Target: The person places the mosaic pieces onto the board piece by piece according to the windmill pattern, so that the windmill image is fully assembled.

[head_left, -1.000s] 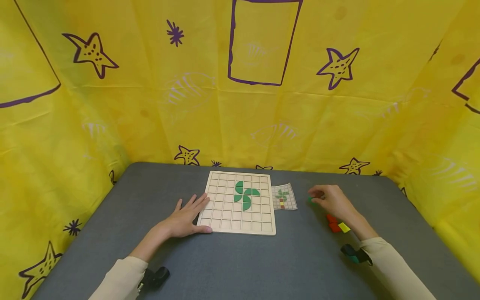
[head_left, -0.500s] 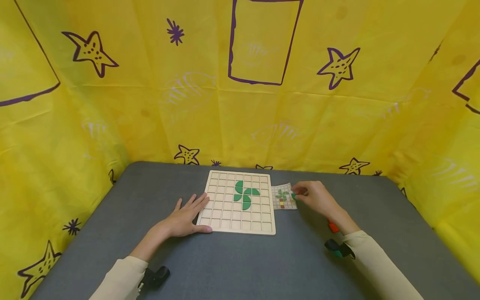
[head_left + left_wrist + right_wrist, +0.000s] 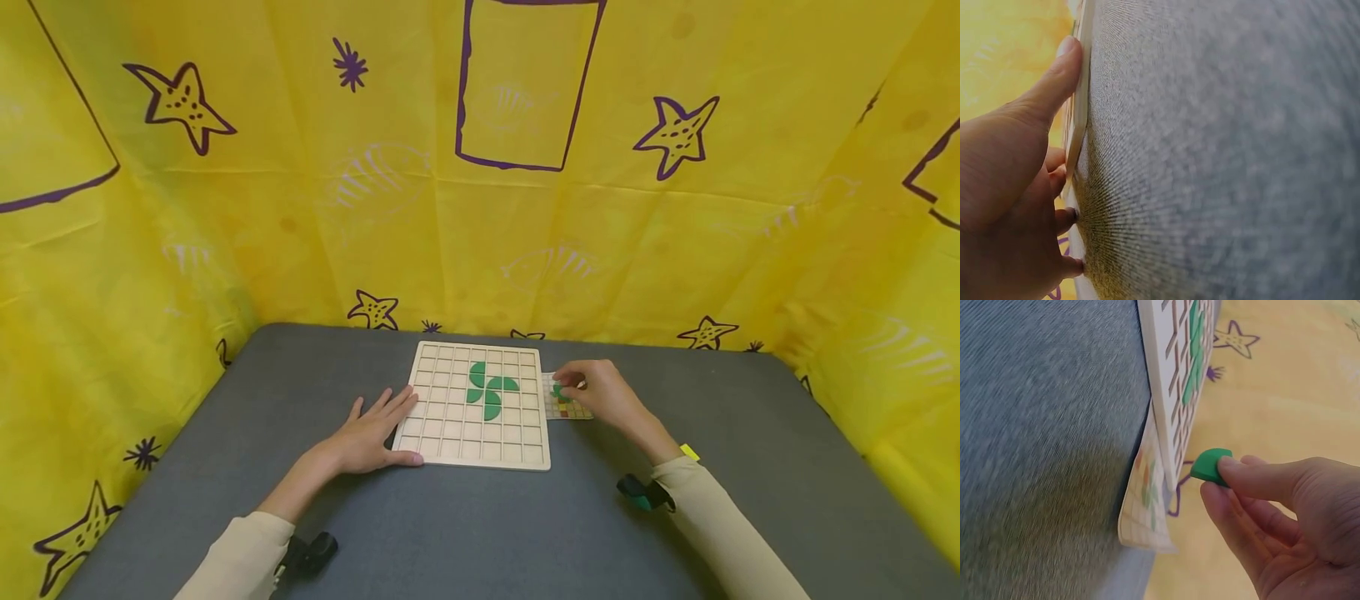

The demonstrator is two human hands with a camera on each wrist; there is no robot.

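Note:
A pale wooden grid board (image 3: pixel 450 433) lies on the grey table, and several green quarter-circle tiles (image 3: pixel 492 404) form a pinwheel in its cells. My left hand (image 3: pixel 367 437) rests at the board's left edge, fingers spread, the thumb on its near left corner. Between thumb and fingertips, my right hand (image 3: pixel 607 396) pinches a green quarter-circle tile (image 3: pixel 1209 465). It holds the tile above a small pattern card (image 3: pixel 581 411), apart from the board. That card, printed with a coloured grid, touches the board's right edge and is partly covered by the right hand.
A yellow tile (image 3: pixel 689 452) shows beside the right sleeve (image 3: pixel 720 517); the forearm hides the spot of the red tiles seen earlier. Behind the grey table (image 3: pixel 480 533) hangs a yellow cloth (image 3: pixel 420 217) with starfish drawings.
My right hand has moved left with the green tile, from the table right of the card to above the card. The left hand and board stay in place.

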